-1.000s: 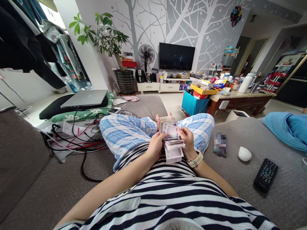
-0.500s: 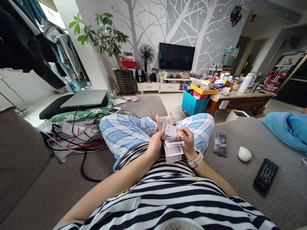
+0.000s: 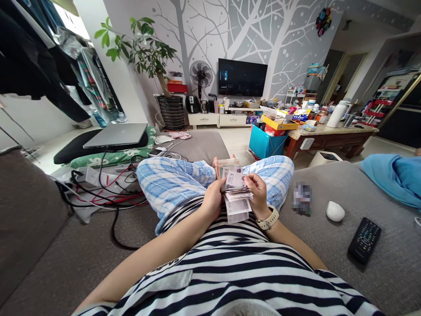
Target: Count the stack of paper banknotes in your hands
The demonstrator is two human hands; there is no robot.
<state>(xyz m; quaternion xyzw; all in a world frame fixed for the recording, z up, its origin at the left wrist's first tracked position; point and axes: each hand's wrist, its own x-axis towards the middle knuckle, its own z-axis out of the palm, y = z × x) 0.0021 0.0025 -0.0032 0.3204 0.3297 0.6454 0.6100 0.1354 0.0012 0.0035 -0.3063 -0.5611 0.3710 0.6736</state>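
Note:
A bundle of banknotes (image 3: pixel 234 179) is held over my lap, between my crossed legs in blue plaid trousers (image 3: pixel 179 186). My left hand (image 3: pixel 213 199) is closed round the left side of the bundle. On the right side, my right hand (image 3: pixel 257 193) pinches the notes' edge, thumb on top. Several notes are folded over in the middle, and loose ends hang down toward my striped shirt (image 3: pixel 230 272). Behind the front note, other notes stand up in a fan. A beige watch (image 3: pixel 268 219) is on my right wrist.
On the sofa (image 3: pixel 315 245) to my right lie a blurred-out object (image 3: pixel 302 198), a white mouse (image 3: pixel 335 211), a remote control (image 3: pixel 364 240) and a blue cloth (image 3: pixel 394 177). Tangled cables (image 3: pixel 108 188) and a laptop (image 3: pixel 116 134) are at left. A cluttered coffee table (image 3: pixel 332 138) stands ahead.
The front note has shifted slightly between my fingers, and its printed face sits a little differently. Both hands stay in nearly the same place, gripping the bundle.

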